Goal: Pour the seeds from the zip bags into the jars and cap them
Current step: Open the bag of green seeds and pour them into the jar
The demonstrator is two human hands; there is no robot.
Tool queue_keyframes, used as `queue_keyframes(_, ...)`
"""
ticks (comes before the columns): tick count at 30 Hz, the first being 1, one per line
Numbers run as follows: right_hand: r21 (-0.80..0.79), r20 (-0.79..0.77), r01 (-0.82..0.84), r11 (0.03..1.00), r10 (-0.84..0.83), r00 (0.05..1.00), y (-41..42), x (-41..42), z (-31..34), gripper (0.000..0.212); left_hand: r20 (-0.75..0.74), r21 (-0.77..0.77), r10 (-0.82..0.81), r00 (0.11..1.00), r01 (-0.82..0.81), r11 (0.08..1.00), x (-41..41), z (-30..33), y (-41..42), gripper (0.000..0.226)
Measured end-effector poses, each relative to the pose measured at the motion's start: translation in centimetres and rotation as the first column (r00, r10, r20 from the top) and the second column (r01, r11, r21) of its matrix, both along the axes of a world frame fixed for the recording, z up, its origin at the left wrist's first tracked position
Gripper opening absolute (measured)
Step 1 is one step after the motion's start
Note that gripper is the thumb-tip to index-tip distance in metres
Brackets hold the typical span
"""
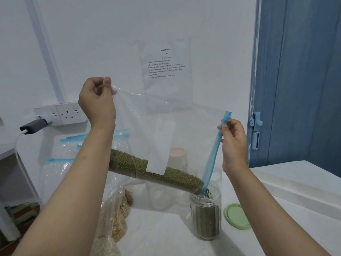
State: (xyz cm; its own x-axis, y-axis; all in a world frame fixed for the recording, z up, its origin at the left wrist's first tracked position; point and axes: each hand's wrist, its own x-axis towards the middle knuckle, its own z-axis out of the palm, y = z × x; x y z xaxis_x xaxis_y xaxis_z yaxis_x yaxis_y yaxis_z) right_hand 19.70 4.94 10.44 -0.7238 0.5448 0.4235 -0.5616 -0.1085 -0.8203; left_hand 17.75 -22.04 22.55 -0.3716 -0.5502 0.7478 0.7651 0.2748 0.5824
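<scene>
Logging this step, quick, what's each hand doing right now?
Left hand: pinching the zip bag by its corner.
Right hand: gripping the bag's blue zip strip.

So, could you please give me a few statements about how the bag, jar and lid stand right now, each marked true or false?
1. The left hand pinches a corner of the zip bag. True.
2. The green seeds lie along the bag's lower edge, sloping towards the jar. True.
3. The green lid is screwed onto the jar. False: it lies on the table beside the jar.
4. The right hand grips the jar. False: it holds the bag's blue zip strip.
5. The jar is empty. False: it already holds seeds.
</scene>
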Motion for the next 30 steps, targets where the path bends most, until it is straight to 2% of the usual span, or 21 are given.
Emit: queue_keyframes(30, 0.024, -0.029, 0.026, 0.999, -0.026, 0.999, 0.06, 0.17, -0.12, 0.023, -0.012, -0.04, -0.007, 1.0, 0.007, 0.999, 0.05, 0.34, 0.12, 0.014)
